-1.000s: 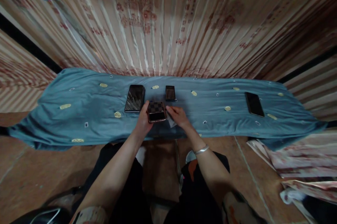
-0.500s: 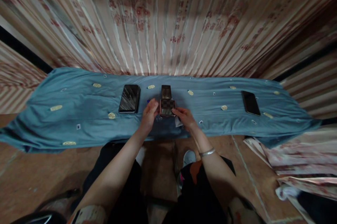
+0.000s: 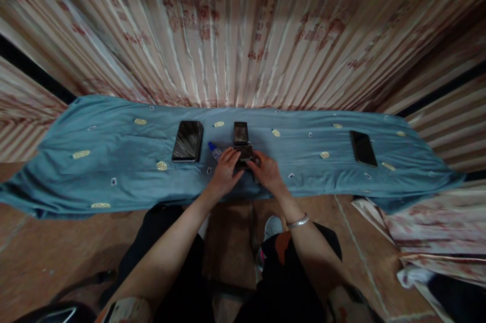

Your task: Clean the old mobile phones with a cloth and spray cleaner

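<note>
Between my hands is a small, dark, flat rectangular case (image 3: 245,153) with a shiny face; its exact kind is unclear. My left hand (image 3: 225,173) grips its left side, fingers over the top and thumb near the front edge. On the right side, my right hand (image 3: 267,171) holds it with the thumb on the face and fingers around the edge. Just behind lies a smaller dark rectangular piece (image 3: 240,132) with a glossy panel; whether the two are joined cannot be made out. A small tube with a blue tip (image 3: 213,149) lies beside my left fingers, partly covered.
A blue-green cloth (image 3: 129,171) with yellow patterns covers the narrow table. One black phone-like slab (image 3: 187,141) lies left of my hands, and a black phone (image 3: 363,148) lies farther right. Pleated patterned curtains (image 3: 228,34) hang behind and at both sides.
My left hand has come right and onto the case, uncovering the blue-tipped tube. The case is now tilted and partly covered by my fingers. The right hand has closed farther around its edge.
</note>
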The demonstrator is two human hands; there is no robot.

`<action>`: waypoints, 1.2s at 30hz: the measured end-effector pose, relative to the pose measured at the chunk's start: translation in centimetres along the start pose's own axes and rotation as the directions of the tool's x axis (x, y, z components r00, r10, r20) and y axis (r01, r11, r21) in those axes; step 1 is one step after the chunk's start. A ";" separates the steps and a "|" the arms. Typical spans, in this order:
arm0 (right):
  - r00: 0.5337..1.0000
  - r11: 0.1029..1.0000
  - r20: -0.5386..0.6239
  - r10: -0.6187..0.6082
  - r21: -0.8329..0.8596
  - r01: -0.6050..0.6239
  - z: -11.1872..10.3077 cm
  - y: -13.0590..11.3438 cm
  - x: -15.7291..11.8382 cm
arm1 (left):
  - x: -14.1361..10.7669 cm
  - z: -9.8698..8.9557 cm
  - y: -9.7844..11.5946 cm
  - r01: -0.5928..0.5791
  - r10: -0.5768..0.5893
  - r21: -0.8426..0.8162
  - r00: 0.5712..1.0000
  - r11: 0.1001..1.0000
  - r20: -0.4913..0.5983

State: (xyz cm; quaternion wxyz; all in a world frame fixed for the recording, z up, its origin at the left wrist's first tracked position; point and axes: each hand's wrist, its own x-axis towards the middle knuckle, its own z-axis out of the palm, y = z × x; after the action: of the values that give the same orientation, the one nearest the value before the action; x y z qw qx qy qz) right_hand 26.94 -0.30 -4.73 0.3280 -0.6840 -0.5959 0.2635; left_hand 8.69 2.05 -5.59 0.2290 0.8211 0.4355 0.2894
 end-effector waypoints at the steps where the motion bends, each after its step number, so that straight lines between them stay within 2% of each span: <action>1: 0.998 0.995 0.004 -0.055 -0.082 0.055 0.0 -0.2 -0.3 | -0.1 -0.1 0.2 -0.002 0.001 0.054 1.000 0.999 0.016; 3: 0.991 0.970 0.037 -0.125 -0.207 0.130 0.0 -0.6 -0.8 | -0.3 -0.5 0.8 0.021 -0.027 0.159 0.999 0.987 0.035; 6: 0.989 0.946 0.081 -0.128 -0.291 0.146 0.1 -1.1 -1.2 | -0.3 -1.1 1.6 0.083 -0.102 0.260 0.993 0.962 0.061; 11: 0.990 0.918 0.092 -0.103 -0.374 0.131 0.4 -1.6 -1.4 | 0.1 -1.4 2.1 0.128 -0.158 0.278 0.984 0.952 0.085; 24: 0.995 0.910 0.086 -0.044 -0.408 0.075 0.3 -2.5 -0.3 | 1.3 -0.6 2.1 0.163 -0.185 0.271 0.981 0.949 0.059; 30: 0.991 0.925 0.104 -0.082 -0.361 0.115 0.0 -2.1 0.3 | 1.6 -0.2 1.7 0.149 -0.155 0.213 0.988 0.966 0.012; 36: 0.989 0.934 0.096 -0.110 -0.331 0.136 0.2 -1.8 0.7 | 1.9 -0.1 1.6 0.134 -0.138 0.185 0.990 0.973 0.010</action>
State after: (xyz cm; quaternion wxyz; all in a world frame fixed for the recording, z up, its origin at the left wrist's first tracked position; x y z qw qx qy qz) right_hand 25.74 0.58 -3.53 0.1995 -0.6809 -0.6857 0.1626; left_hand 10.42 2.82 -4.00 0.1761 0.8102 0.5130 0.2221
